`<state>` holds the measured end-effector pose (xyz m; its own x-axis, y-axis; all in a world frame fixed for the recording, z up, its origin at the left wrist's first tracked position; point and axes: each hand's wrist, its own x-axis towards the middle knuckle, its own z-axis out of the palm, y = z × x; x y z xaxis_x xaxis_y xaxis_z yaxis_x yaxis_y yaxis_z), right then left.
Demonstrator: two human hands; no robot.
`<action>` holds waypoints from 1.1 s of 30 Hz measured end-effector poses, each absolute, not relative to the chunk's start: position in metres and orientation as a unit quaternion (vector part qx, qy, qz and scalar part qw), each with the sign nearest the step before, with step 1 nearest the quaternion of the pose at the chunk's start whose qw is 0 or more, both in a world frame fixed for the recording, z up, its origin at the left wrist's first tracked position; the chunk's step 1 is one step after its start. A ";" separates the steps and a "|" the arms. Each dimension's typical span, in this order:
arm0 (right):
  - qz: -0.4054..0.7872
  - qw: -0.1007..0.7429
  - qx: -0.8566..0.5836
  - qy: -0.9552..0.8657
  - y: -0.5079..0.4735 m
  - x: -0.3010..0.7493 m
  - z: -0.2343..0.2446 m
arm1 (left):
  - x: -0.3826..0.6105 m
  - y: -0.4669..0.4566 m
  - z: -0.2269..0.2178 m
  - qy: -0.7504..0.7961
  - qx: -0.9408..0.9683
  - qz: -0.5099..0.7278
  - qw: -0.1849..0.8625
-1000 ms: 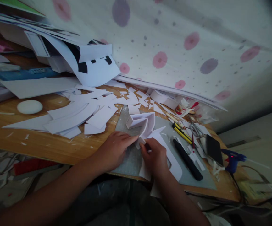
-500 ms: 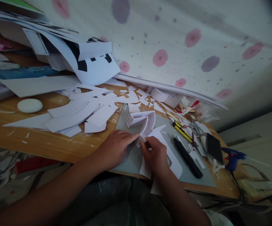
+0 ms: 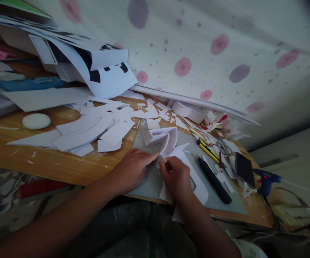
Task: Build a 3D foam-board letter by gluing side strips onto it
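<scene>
A white foam-board piece with upright curved walls (image 3: 169, 139) stands on the grey cutting mat (image 3: 149, 186). My left hand (image 3: 133, 168) lies at its near left side, with the index fingertip pressed to its near end. On the opposite side, my right hand (image 3: 176, 175) pinches that same end between thumb and fingers. Flat white cut sheets (image 3: 199, 191) lie partly under my right hand and forearm. The gripped edge is partly hidden by my fingers.
A yellow utility knife (image 3: 208, 151) and a black stick-like tool (image 3: 214, 181) lie right of my hands. Farther right are a dark phone-like slab (image 3: 244, 170) and a blue glue gun (image 3: 265, 181). Cut white strips (image 3: 87, 132) and a white oval object (image 3: 36, 121) lie left.
Both hands keep their place at the near end of the white piece. The view has shifted very slightly; nothing else visibly moved.
</scene>
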<state>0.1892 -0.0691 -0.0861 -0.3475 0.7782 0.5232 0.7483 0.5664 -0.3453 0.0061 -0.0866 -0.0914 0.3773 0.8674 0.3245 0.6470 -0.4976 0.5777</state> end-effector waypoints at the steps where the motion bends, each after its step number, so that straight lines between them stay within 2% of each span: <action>1: 0.018 0.331 -0.467 -0.820 -0.069 0.189 -0.086 | 0.006 -0.087 -0.091 0.467 0.810 0.306 0.182; 33: 0.025 0.331 -0.454 -0.827 -0.069 0.187 -0.090 | 0.002 -0.085 -0.098 0.472 0.804 0.313 0.181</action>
<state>0.1866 -0.0689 -0.0900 -0.3690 0.7669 0.5250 0.7335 0.5872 -0.3423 0.0022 -0.0849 -0.0984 0.3582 0.8730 0.3311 0.6462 -0.4878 0.5870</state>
